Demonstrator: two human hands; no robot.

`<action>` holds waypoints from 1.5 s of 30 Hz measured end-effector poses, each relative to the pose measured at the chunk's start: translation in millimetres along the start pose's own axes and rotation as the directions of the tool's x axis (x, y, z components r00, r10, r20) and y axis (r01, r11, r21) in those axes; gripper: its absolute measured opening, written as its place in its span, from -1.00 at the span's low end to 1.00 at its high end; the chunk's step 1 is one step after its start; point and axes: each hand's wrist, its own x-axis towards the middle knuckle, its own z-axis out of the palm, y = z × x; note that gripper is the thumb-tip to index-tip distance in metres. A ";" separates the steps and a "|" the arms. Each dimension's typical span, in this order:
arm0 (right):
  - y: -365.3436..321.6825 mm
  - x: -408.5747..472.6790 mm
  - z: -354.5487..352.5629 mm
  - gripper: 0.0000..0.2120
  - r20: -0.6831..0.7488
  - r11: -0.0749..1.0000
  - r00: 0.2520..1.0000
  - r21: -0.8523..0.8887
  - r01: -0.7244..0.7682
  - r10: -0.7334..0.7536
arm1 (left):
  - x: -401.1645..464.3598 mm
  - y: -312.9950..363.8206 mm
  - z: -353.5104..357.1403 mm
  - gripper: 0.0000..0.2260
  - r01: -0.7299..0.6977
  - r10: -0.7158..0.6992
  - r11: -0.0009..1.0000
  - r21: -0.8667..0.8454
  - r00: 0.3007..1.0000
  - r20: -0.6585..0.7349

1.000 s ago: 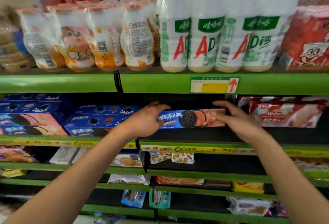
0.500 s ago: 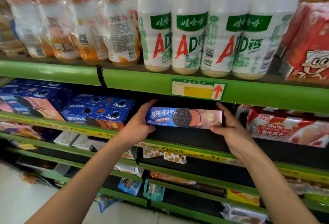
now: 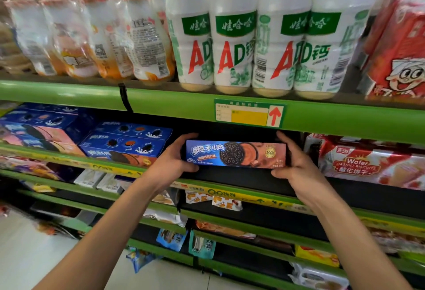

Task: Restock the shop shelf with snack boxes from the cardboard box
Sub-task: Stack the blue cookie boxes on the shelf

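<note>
Glossy printed cardboard snack box; smooth green-painted shelf edge; shiny plastic bottles.

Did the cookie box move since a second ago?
Yes, a little. The cookie box has come away from the wafer pack on its right, opening a gap between them. Left hand and right hand grip its two ends.

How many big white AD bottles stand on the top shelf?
4, side by side above the held box: bottle one, two, three, four. More may hide behind.
</note>
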 end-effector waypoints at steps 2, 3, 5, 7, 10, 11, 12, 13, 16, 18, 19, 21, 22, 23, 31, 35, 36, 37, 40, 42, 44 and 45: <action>0.8 0.0 -0.4 -0.07 0.004 1.000 1.000 0.017 -0.005 0.005 | -0.4 2.0 0.7 -0.31 0.004 -0.004 1.000 0.005 1.000 0.004; 1.1 -0.3 -0.6 -0.07 0.002 1.000 1.000 0.020 -0.009 0.009 | -0.7 2.4 0.7 -0.32 0.005 -0.005 1.000 0.008 1.000 0.005; 1.5 -0.4 -0.4 -0.07 -0.005 1.000 1.000 0.030 -0.009 0.009 | -1.1 2.5 0.7 -0.32 0.009 -0.009 1.000 0.011 1.000 0.009; 1.1 -0.3 0.2 -0.08 -0.007 0.999 1.000 0.031 -0.008 0.008 | -1.1 2.5 0.4 -0.31 0.016 -0.016 1.000 0.012 1.000 0.008; 0.1 -0.4 1.3 -0.10 -0.008 0.999 1.000 0.035 -0.002 0.002 | -1.4 3.3 0.7 -0.32 0.018 -0.018 0.999 0.026 1.000 0.005; -0.2 -0.4 1.5 -0.11 -0.008 0.999 1.000 0.038 -0.001 0.001 | -1.7 3.5 0.5 -0.32 0.017 -0.017 0.999 0.031 1.000 0.006; -0.3 -0.5 1.6 -0.11 -0.005 0.999 1.000 0.041 0.000 0.000 | -1.9 3.6 0.6 -0.33 0.016 -0.017 0.999 0.032 1.000 0.006; -0.3 -0.6 1.5 -0.11 -0.003 0.999 1.000 0.047 -0.001 0.001 | -2.1 3.7 0.4 -0.33 0.018 -0.018 0.999 0.034 1.000 0.003; -0.4 -0.9 1.0 -0.11 -0.003 0.998 1.000 0.065 0.002 -0.001 | -2.4 4.1 0.6 -0.33 0.023 -0.022 0.999 0.033 1.000 -0.006; -0.2 -0.5 0.7 -0.10 -0.007 0.998 1.000 0.070 0.008 -0.007 | -2.7 4.1 0.7 -0.33 0.020 -0.020 0.999 0.038 1.000 -0.001; 0.2 -0.1 0.6 -0.10 -0.010 0.998 1.000 0.068 0.010 -0.010 | -2.7 4.3 0.8 -0.33 0.018 -0.018 0.999 0.042 1.000 0.001; 1.5 1.0 0.3 -0.08 -0.020 0.998 1.000 0.068 0.016 -0.015 | -3.0 4.2 0.7 -0.34 0.017 -0.017 0.999 0.045 1.000 0.002; 2.0 1.4 0.4 -0.08 -0.023 0.997 1.000 0.071 0.018 -0.017 | -3.0 4.4 0.7 -0.34 0.016 -0.016 0.999 0.044 1.000 0.001; 2.3 1.6 0.4 -0.08 -0.025 0.997 1.000 0.075 0.019 -0.017 | -3.2 4.6 0.5 -0.34 0.016 -0.016 0.999 0.041 1.000 -0.001; 1.0 0.6 0.5 -0.16 -0.024 0.992 1.000 0.125 0.016 -0.013 | -3.6 5.1 2.5 -0.34 0.001 -0.001 0.999 0.040 1.000 -0.008; 0.9 0.2 0.4 -0.12 -0.014 0.992 1.000 0.129 0.011 -0.010 | -3.4 5.2 3.2 -0.34 -0.001 0.002 0.999 0.041 1.000 -0.012; 0.5 0.0 0.6 -0.12 -0.015 0.991 1.000 0.133 0.008 -0.006 | -3.5 5.1 3.6 -0.34 -0.004 0.005 0.999 0.043 1.000 -0.012; -0.5 -0.4 0.8 -0.12 -0.018 0.990 1.000 0.144 0.004 -0.001 | -3.6 5.2 4.0 -0.34 -0.007 0.007 0.999 0.046 1.000 -0.013; -4.5 -2.0 2.6 -0.15 -0.019 0.983 1.000 0.181 0.007 -0.004 | -3.3 4.8 3.8 -0.32 -0.013 0.015 0.998 0.065 1.000 -0.018; -5.3 -3.0 3.6 -0.16 -0.029 0.980 1.000 0.197 0.014 -0.009 | -3.7 4.1 2.8 -0.32 -0.016 0.017 0.998 0.063 1.000 -0.010; -5.4 -3.0 3.4 -0.16 -0.040 0.977 0.999 0.212 0.023 -0.015 | -4.5 4.0 2.5 -0.31 -0.022 0.021 0.999 0.048 1.000 0.006; -5.2 -3.1 3.2 -0.17 -0.043 0.976 0.999 0.216 0.027 -0.019 | -5.2 4.5 2.6 -0.31 -0.023 0.023 0.999 0.038 1.000 0.014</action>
